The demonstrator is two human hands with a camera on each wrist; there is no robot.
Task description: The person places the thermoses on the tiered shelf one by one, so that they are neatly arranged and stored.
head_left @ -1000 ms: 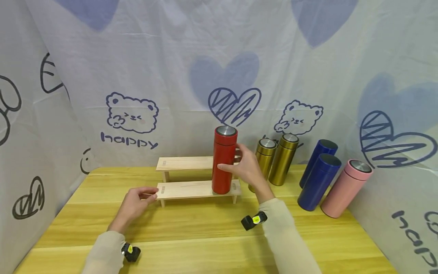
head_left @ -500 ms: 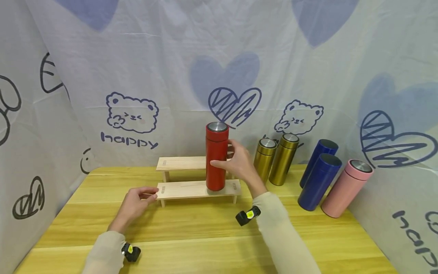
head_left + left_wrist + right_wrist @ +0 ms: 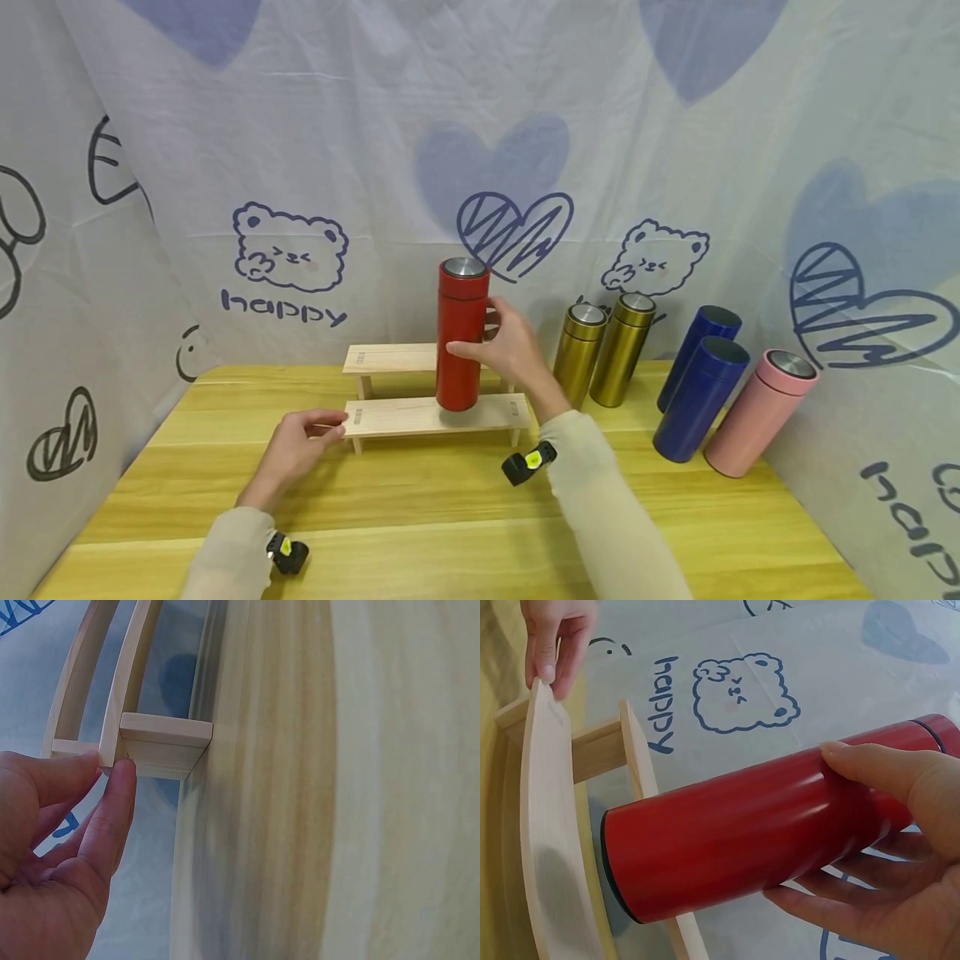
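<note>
At the lower left of the head view, a person's left hand (image 3: 300, 446) pinches the left end of a two-tier stand of pale wood (image 3: 397, 417), thumb and fingertips on the corner of its lower board. The stand sits around the middle of the frame on a yellowish wood-grain table (image 3: 420, 525), before a white cloth backdrop (image 3: 390, 158) printed with blue hearts and bears. Right of centre on the stand, a tall red cylindrical bottle with a silver-topped lid (image 3: 458, 321) is held nearly upright just above the lower board, its base apart from the wood in the right wrist view. The right hand (image 3: 513, 346) grips it from the right, thumb across the front. Farther right stand two shiny gold cylindrical bottles (image 3: 624, 354), two dark-blue cylindrical bottles (image 3: 697, 408), then one pink cylindrical bottle with a silver-topped lid (image 3: 757, 421).
</note>
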